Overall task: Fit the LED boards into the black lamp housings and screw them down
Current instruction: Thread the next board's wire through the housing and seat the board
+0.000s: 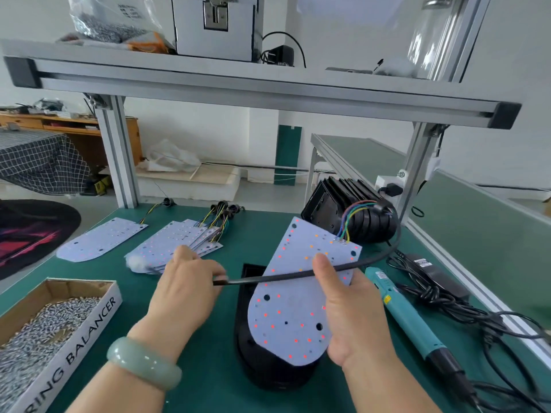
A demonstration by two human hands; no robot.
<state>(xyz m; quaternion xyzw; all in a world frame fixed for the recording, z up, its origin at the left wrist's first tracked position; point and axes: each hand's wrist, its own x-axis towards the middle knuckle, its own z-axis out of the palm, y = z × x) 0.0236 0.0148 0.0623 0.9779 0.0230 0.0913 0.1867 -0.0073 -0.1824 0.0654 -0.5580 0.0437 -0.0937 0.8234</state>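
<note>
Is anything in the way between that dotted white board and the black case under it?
Nothing visible does. The LED board in the right hand hangs over the black housing; the black cable the left hand pinches crosses its top face, not underneath. The board hides the opening.

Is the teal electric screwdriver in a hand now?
No, the teal electric screwdriver lies on the table, while the right hand holds an LED board and the left hand pinches a black cable.

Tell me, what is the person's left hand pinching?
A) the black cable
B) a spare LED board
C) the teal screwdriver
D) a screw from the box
A: the left hand pinches the end of the black cable that runs across the LED board held by the right hand.
</note>
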